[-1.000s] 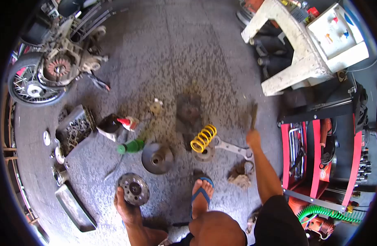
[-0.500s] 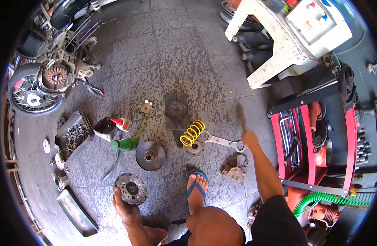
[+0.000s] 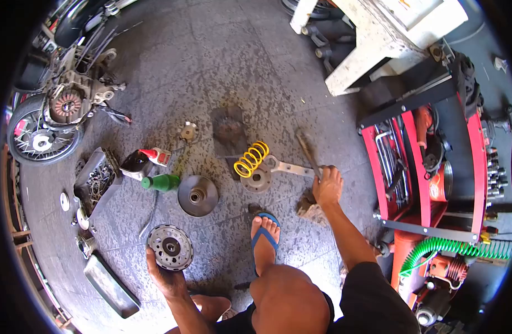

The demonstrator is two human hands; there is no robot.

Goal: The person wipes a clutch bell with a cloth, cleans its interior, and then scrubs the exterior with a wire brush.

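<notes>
My left hand (image 3: 166, 278) grips the lower left rim of a round, perforated metal clutch drum (image 3: 181, 251), its face turned up. My right hand (image 3: 328, 188) is closed around the near end of a narrow brown brush-like tool (image 3: 307, 149), whose exact kind is hard to make out. Beside those fingers lies a flat metal holding wrench (image 3: 294, 168), and a crumpled brown rag (image 3: 311, 210) is just below the hand. Left of the wrench, a yellow coil spring (image 3: 250, 160) rests on a flat metal disc (image 3: 259, 181). A metal pulley (image 3: 198, 205) sits between my hands.
On the left are a green bottle (image 3: 161, 182), a bin of small hardware (image 3: 108, 181), a dark tray (image 3: 111, 286) and an engine (image 3: 72, 103). A red tool cart (image 3: 428, 183) and a white stand (image 3: 373, 50) are at right.
The view has shifted, so the floor items sit higher in the picture. My right hand has come nearer the rag, and the tool now slants up and left. My left hand keeps the drum.
</notes>
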